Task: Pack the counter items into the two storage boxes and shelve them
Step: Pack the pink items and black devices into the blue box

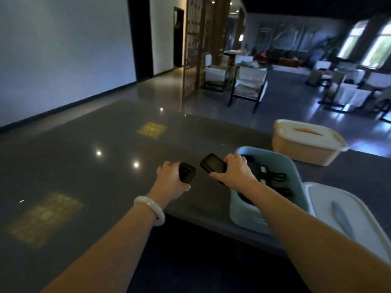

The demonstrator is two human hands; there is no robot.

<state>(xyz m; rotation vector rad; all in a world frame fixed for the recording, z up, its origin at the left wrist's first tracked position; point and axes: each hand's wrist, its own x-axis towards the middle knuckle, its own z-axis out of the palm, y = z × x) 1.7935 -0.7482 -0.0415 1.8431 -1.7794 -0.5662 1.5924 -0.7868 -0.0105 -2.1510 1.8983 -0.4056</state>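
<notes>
The left hand [172, 176] curls its fingers round a small black gadget [187, 173] low over the bench [84, 166]. The gadget's long axis runs near to far. The larger black gadget [212, 166] slants, its free end pointing far-left, and the right hand [234, 171] pinches its other end between thumb and fingers. The two gadgets nearly meet and could knock. That end-on grip might let the larger one slip short of the blue box [245, 214], which sits at the bench's near edge.
</notes>
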